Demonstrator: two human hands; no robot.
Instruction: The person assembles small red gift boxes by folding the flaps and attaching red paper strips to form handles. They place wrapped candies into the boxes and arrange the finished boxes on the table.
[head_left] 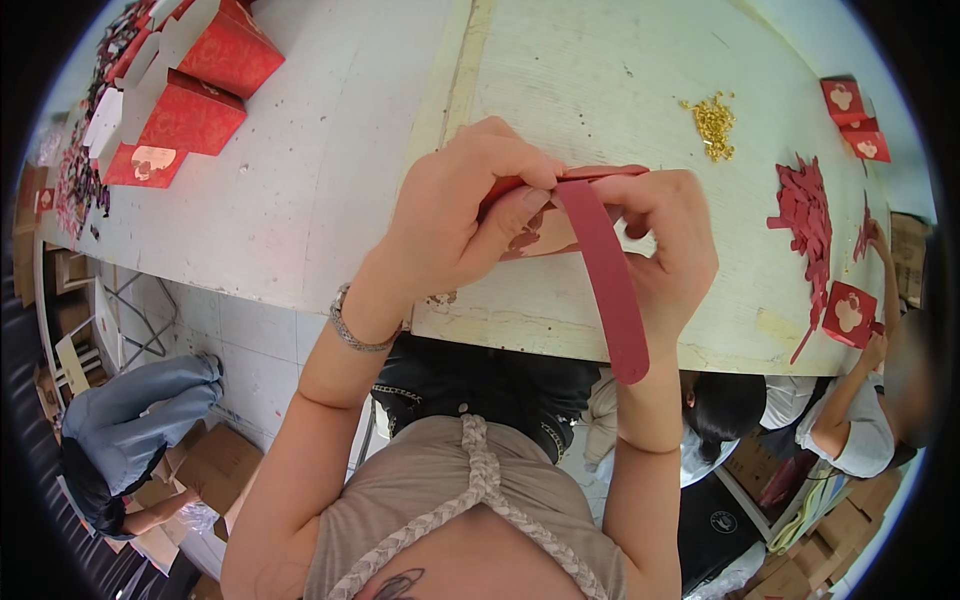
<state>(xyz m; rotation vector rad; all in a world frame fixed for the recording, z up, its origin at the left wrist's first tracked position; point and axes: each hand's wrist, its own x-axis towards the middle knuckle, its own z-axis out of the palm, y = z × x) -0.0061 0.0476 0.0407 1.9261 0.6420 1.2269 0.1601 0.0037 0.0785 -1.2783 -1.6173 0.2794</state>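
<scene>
Your left hand (450, 205) pinching a strap (611, 285) at a red box (548, 240), your right hand (680, 235) grasping that box, scuffed white table (330, 130), tiled floor (252, 330), cardboard cartons (222, 462) at lower left.

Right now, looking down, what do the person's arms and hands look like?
The left hand and right hand have no gloves, and both forearms are bare, with no sleeves over them. Around the left wrist is a silvery-grey bracelet that looks like a woven or chain band. No bracelet shows on the right wrist.
</scene>
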